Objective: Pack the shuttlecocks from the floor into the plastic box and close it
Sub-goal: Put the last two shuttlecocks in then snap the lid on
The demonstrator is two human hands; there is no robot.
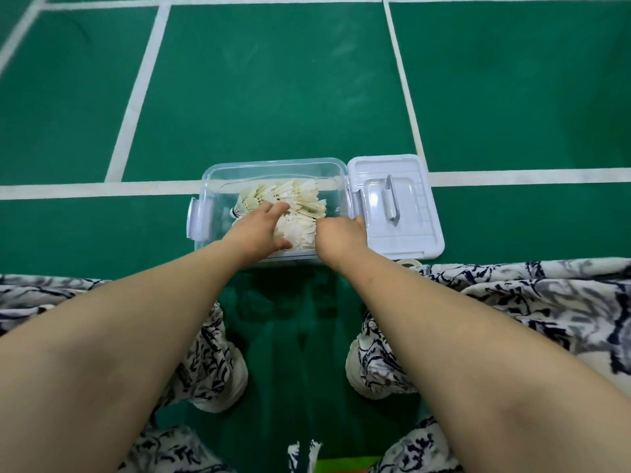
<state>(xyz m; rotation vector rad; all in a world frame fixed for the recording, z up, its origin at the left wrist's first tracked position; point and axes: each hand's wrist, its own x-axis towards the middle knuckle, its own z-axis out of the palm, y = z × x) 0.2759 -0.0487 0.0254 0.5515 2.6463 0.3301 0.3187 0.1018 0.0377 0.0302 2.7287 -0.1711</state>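
Inside the clear plastic box (218, 172) the shuttlecocks (297, 199) lie heaped, the left hand (259, 230) resting on them with fingers stretched out, the right hand (338, 233) against the box's right wall, its grip impossible to tell, and the lid (418, 238) flat just right of the box.

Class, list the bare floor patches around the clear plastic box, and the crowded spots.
Free: green floor beyond the clear plastic box, left of it, and between the patterned trouser legs. Crowded: inside, left hand and right hand among white feather shuttlecocks; the pale plastic lid fills the right.
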